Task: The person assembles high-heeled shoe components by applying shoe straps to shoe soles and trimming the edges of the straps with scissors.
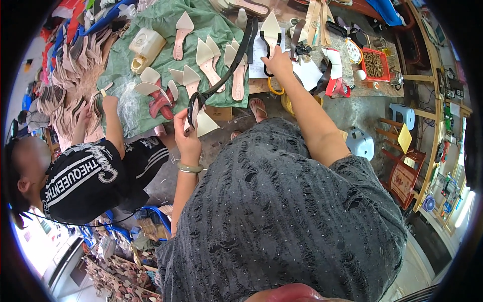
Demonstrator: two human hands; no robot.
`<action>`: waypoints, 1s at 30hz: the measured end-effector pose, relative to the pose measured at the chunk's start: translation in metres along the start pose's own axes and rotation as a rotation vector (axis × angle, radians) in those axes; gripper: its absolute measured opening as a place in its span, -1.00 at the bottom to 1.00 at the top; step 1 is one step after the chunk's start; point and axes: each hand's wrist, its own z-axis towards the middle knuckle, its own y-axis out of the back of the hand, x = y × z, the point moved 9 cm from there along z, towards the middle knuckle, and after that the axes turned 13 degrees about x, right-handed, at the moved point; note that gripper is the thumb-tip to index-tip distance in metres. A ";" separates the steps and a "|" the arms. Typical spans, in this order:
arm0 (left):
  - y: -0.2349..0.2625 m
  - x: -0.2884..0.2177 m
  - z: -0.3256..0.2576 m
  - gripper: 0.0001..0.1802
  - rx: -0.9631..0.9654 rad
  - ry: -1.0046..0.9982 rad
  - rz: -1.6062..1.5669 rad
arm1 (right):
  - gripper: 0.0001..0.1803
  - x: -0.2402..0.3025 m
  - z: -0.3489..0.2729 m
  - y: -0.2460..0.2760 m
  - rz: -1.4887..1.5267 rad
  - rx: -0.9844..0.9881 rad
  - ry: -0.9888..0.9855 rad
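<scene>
My left hand (pixel 187 135) grips a pointed sole (pixel 205 122) with its black strap (pixel 221 80); my right hand (pixel 277 59) clamps another strapped sole (pixel 270 27) over the tabletop (pixel 352 108). I seem mid-pairing; next needs careful alignment.

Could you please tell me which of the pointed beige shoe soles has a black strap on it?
The pointed beige sole under the right hand, at the cloth's far right edge; the other soles on the green cloth lie bare.

co-worker's face (pixel 30 161) blurred; red tray (pixel 376 64) contents too small.
</scene>
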 end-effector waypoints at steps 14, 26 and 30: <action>0.002 0.009 -0.013 -0.65 -0.017 0.067 -0.210 | -0.48 -0.051 -0.048 -0.038 -0.211 0.123 0.080; 0.001 0.016 -0.012 -0.65 -0.058 -0.055 -0.305 | -0.24 -0.054 -0.096 0.000 -0.220 0.373 0.078; 0.003 0.025 -0.019 -0.58 -0.010 -0.012 -0.343 | -0.19 -0.081 -0.122 0.009 -0.211 0.430 0.133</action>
